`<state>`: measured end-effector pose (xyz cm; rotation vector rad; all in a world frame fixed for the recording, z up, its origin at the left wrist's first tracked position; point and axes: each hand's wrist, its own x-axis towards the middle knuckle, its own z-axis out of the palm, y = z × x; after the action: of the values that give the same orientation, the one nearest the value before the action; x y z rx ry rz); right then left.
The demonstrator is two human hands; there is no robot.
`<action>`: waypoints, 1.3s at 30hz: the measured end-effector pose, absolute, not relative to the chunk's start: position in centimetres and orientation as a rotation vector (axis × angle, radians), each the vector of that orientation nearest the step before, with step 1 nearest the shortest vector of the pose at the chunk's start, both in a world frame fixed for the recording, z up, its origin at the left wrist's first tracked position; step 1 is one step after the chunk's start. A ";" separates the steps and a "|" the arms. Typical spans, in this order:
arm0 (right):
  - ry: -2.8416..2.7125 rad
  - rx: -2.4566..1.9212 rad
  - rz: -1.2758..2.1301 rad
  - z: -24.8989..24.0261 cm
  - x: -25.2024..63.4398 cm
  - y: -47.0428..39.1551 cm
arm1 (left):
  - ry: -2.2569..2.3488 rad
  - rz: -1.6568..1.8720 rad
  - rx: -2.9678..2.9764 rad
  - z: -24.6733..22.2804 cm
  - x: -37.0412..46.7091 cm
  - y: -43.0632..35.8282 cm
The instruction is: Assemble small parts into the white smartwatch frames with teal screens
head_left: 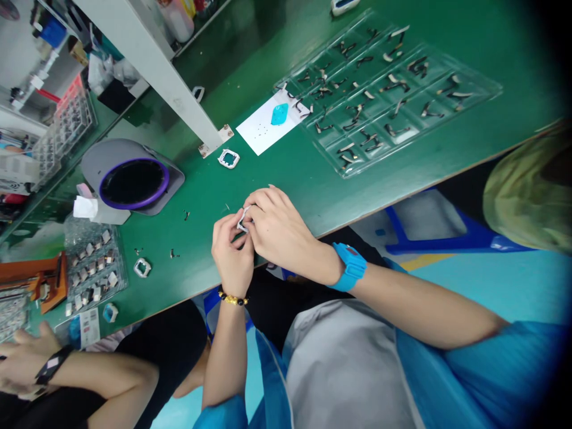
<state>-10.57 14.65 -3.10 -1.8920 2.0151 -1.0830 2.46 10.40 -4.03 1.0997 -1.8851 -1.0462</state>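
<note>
The small white frame (242, 226) is held above the near edge of the green surface (277, 173), between the fingertips of both hands. The left hand (232, 250), with the beaded bracelet (233, 299), is closed in a pinch on the lower left side of the frame; the right hand (279, 229), with the blue wristband (352, 268), has its fingers bent over the upper right side and grips it too. The frame is tilted, so that it is seen rather from its edge, and its visible length runs slantwise, from lower left to upper right in the view. A part of it is hidden by the fingers, so I cannot tell which way its face points. Beyond the hands, another white frame (222, 158) lies flat on the surface, near the foot of the metal post (179, 98). To the right of it lies a white paper (255, 136) with a blue piece (279, 114) on it, its long axis rising toward the upper right, and next to this a clear tray (333, 162) with small dark parts (397, 83).
</note>
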 end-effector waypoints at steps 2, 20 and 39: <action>2.026 -1.890 -1.071 -3.0 -10.7 14.7 | -1.876 -1.060 1.090 -4.0 2.5 10.4; 1.943 -1.851 -1.063 -3.4 -11.7 14.8 | -1.865 -1.084 1.079 -4.0 2.4 10.4; 1.918 -1.829 -1.143 -3.5 -11.5 14.8 | -1.866 -1.072 1.082 -4.0 2.4 10.4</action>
<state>-11.52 14.76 -3.52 -1.8290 1.9184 -1.1434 2.36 10.42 -3.98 1.0824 -1.8663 -1.0722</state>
